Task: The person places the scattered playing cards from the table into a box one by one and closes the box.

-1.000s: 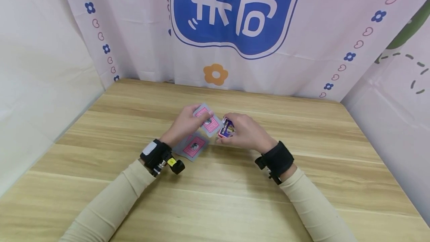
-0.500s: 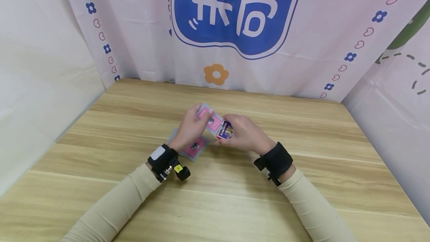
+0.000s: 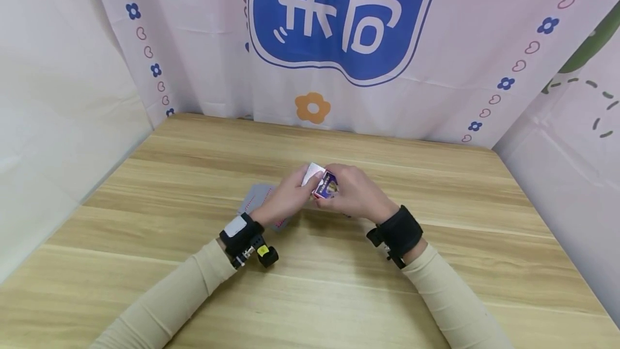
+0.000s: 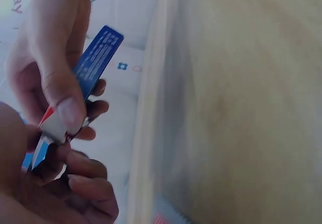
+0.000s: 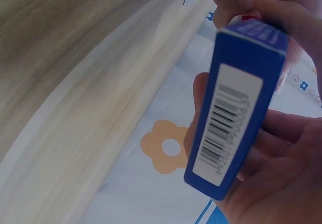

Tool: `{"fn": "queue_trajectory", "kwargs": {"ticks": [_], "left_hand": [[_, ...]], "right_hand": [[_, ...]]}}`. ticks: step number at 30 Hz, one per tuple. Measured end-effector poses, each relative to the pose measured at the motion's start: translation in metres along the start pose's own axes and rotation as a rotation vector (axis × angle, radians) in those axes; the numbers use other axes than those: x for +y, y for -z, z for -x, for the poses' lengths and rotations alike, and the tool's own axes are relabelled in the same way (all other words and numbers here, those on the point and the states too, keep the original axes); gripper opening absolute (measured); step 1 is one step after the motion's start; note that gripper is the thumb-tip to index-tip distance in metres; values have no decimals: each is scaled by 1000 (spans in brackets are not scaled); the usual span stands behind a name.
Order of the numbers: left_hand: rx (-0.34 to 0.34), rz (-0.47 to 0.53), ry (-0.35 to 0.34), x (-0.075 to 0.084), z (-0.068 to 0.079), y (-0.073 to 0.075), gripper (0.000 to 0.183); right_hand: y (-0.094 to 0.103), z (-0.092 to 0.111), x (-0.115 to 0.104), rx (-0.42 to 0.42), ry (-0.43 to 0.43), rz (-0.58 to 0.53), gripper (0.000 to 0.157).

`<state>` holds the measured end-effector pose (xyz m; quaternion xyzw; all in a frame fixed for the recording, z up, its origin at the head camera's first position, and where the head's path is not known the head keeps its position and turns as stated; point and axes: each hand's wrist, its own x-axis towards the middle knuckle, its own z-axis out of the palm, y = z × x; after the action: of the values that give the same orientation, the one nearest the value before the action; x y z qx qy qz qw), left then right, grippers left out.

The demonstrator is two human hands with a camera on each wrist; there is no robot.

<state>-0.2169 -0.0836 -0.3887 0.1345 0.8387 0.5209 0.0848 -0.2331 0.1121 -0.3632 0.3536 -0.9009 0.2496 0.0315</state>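
Note:
My right hand [image 3: 358, 193] grips a blue playing card box [image 3: 327, 185] by its sides, above the table. Seen from the right wrist, the box's narrow side carries a white barcode label [image 5: 229, 123]. At the box's end, my left hand [image 3: 286, 198] has its thumb and fingers curled on a pale flap [image 3: 312, 172]. The left wrist view shows both hands' fingers meeting around that end, and the box's contents are hidden. Beneath my left wrist, grey-bordered playing cards [image 3: 256, 196] lie on the table, partly covered by the hand.
The wood-grain table [image 3: 310, 295] reaches back to a hanging printed cloth [image 3: 208, 69] with a blue emblem. White cloth walls stand on the left and right. A black camera strap [image 3: 242, 236] is round each wrist, the left one close above the table cards.
My left hand has moved right with the pink-backed cards, lining them up with the box. Those cards are now out of sight, and the left fingers are at the pale flap. My right hand stays nearly still.

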Motion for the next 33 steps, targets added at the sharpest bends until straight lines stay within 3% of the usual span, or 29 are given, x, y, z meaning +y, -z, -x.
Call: {"fn": "queue_trajectory", "kwargs": {"ticks": [4,7,11,15,17,23,26,33], "left_hand": [[35,99,25,0,0,5,41],[54,113,43,1,-1,5,38],[-4,67,91,3,-2,0,31],[-76,50,110,1,-3,1,38],[-85,-58,85,-2,-2,7,41],[-160,-636,120,-8,3,32,53],[-182,-697,134,-11,3,37,63],[-164,-667,110,-18,-5,39,56]], "right_hand": [[0,1,1,30,-10,2,47],[0,1,3,47,-5,8,46],[-1,1,3,44,18,13,44],[0,1,3,43,16,-1,45],[0,1,3,46,5,-10,47],[0,0,2,17,-15,2,53],[0,-1,2,-3,-22,-3,56],[-1,1,2,-23,-30,-21,57]]}}
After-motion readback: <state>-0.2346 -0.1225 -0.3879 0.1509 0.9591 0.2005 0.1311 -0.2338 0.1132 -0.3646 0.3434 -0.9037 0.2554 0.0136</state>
